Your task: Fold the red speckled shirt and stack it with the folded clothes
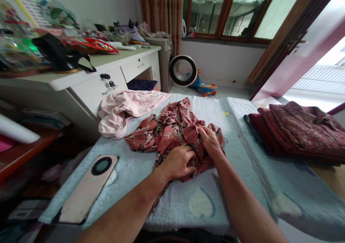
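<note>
A crumpled red garment with a dark and pale leaf-like pattern (168, 137) lies bunched on the light blue bed cover. My right hand (210, 140) pinches a gathered fold at its right side between thumb and fingers. Lower and to the left, my left hand (179, 163) rests on the near part of the garment, fingers curled into the cloth and thumb a little apart. The fingertips are partly hidden in the folds. What kind of garment it is cannot be made out. Behind it to the left lies a loosely heaped pale pink cloth (126, 108).
A pink phone (87, 191) lies at the left edge of the blue cover (242, 185). To the right is a stack of folded dark red clothes (302, 131). Beyond stand a cluttered desk (140, 54), a washing machine with its round door (183, 70) open, and a blue-orange ride-on toy (205, 87).
</note>
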Demonstrator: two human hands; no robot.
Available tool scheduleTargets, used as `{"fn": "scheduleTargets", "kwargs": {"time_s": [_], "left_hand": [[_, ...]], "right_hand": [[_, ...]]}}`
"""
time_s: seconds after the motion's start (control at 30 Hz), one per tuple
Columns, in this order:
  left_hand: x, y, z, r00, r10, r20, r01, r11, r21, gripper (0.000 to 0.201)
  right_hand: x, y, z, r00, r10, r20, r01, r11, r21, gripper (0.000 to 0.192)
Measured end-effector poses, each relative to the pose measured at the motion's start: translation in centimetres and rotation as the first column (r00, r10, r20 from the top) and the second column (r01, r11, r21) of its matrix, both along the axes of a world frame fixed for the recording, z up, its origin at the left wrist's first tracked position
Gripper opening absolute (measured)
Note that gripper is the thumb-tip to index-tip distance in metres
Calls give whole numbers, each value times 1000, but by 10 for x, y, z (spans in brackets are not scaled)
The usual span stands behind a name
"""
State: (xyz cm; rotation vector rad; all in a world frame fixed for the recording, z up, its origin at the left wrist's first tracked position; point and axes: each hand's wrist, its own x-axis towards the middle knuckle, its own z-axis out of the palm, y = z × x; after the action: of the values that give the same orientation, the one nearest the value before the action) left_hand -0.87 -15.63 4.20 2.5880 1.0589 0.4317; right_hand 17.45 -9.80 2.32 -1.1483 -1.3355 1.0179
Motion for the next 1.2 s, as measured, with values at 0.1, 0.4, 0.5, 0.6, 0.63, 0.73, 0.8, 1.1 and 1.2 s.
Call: {"fn": "scheduleTargets", "kwargs": {"time_s": [0.1, 0.4, 0.5, 0.6, 0.63, 0.73, 0.8, 1.1, 1.2], "left_hand": [[1, -2, -2, 1000, -16, -20, 16, 1000, -22, 36], [0, -2, -6, 997, 72, 17, -72, 997, -30, 20], [2, 0, -6, 977, 171, 131, -164, 985, -59, 18], [2, 3, -3, 915, 243, 323, -226, 970, -89, 17], [2, 4, -1, 887, 264, 380, -246, 965, -96, 17], [1, 6, 2, 813, 305, 495, -297, 950, -98, 13], [0, 8, 1, 784, 314, 536, -313, 945, -95, 8], [-1, 9, -3, 743, 256, 618, -322, 947, -4, 4], [-2, 9, -3, 730, 235, 642, -333, 942, 34, 6]], "right_hand": [[0, -3, 3, 999, 19, 35, -18, 1000, -19, 36], [-3, -9, 10, 985, 133, 114, -136, 991, 19, 32], [-2, -8, 10, 975, 140, 174, -150, 988, 43, 27], [-1, -8, 9, 970, 180, 165, -186, 982, 20, 23], [0, -8, 9, 969, 192, 158, -195, 981, 1, 24], [1, -9, 8, 963, 232, 140, -224, 972, -70, 36], [0, -9, 8, 960, 241, 143, -232, 970, -75, 39], [-2, -8, 13, 961, 180, 212, -203, 975, 94, 14], [-2, -10, 16, 952, 172, 255, -212, 967, 139, 12]]}}
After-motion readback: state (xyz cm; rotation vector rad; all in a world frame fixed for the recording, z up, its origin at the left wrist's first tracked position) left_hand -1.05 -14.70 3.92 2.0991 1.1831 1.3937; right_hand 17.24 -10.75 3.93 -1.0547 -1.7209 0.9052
